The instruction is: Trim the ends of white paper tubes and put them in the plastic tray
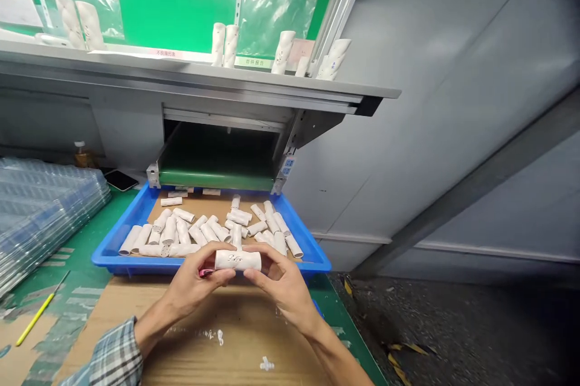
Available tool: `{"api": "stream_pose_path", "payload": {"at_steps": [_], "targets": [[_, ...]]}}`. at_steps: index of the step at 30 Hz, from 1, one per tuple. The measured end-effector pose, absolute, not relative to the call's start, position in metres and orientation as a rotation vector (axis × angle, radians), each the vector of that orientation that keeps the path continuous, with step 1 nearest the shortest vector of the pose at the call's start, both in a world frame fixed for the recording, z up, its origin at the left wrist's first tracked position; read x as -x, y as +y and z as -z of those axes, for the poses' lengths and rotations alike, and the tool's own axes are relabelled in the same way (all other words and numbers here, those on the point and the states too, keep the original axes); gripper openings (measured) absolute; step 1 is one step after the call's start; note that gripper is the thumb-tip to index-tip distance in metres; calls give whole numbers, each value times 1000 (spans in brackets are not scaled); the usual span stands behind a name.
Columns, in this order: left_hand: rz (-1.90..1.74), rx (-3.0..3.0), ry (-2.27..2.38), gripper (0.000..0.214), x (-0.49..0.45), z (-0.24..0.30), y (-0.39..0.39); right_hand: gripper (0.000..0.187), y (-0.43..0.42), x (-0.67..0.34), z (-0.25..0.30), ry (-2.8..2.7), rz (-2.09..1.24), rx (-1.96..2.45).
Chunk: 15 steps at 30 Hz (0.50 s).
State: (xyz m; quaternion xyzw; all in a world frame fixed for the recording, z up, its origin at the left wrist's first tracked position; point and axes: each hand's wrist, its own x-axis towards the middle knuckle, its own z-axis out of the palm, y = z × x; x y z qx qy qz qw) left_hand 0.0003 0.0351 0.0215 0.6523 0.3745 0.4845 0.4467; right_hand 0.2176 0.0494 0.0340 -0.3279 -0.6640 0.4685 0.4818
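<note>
The person held a white tube point(238, 260) level between both hands, just above the near rim of a blue tray point(120, 257). Its surface bore a dark script mark facing up. The left hand point(197, 278) was curled closed around the tube's left end, with a small pink object point(203, 273) showing at its fingers. The right hand point(283, 288) gripped the right end, its fingers curved over the tube.

Many loose white tubes point(203, 230) lay jumbled in the tray, which sat on a green work table point(86, 271) beside a cardboard sheet point(190, 337) under the forearms. A stack of clear plastic trays point(45, 211) stood near the table's left edge, and a phone point(121, 180) lay behind it. Past the tray's far rim ran a green conveyor belt point(216, 178), below a shelf point(199, 66) holding upright white tubes point(218, 45).
</note>
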Motion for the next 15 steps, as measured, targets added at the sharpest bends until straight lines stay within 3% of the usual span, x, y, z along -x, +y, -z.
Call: {"api": "stream_pose_path", "payload": {"at_steps": [3,15], "targets": [[-1215,-1580,933,43,-3,-9,35,47,49,-217,-19,-1491,-1306,816],[-1279,-1508,857,35,-6,16,20,29,28,-215,3,-1452,-1195,797]]}}
